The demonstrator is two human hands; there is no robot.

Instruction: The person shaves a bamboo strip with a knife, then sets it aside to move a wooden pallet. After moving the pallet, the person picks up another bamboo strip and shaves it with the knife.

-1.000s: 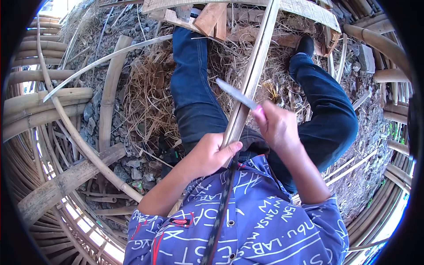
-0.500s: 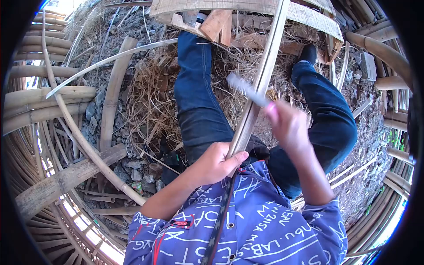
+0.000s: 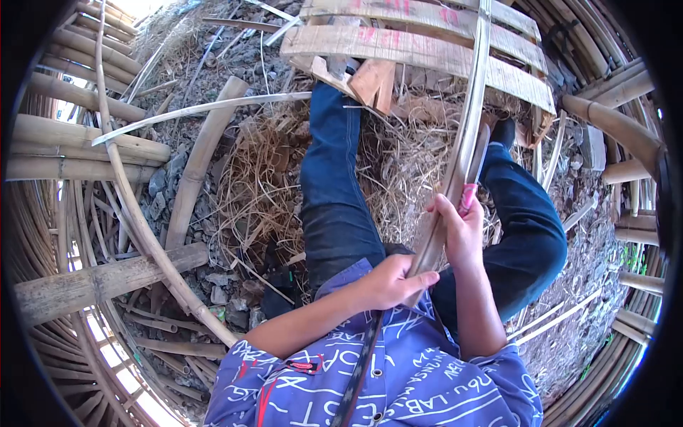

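Observation:
A long split bamboo strip (image 3: 467, 124) slants from my lap up over the wooden slats ahead. Close to its lower end, my left hand (image 3: 398, 282) is wrapped round it, thumb across the top. Farther up, my right hand (image 3: 464, 233) is closed on a knife (image 3: 479, 155) with a pink handle, its fingers also against the strip's side. The blade points away from me and lies alongside the strip's right edge. Part of the handle is hidden in my palm.
A wooden slatted pallet (image 3: 420, 51) stands ahead, near my feet. Thin bamboo shavings (image 3: 260, 178) litter the ground between and beside my legs. Bamboo poles (image 3: 107, 281) lie on the left, and more poles (image 3: 626, 142) line the right. A curved bamboo strip (image 3: 206, 107) crosses the upper left.
The knife was blurred in motion, its blade pointing up-left across the strip; now it lies along the strip's right side. My right hand has come against the strip. The strip's lower end has shifted right.

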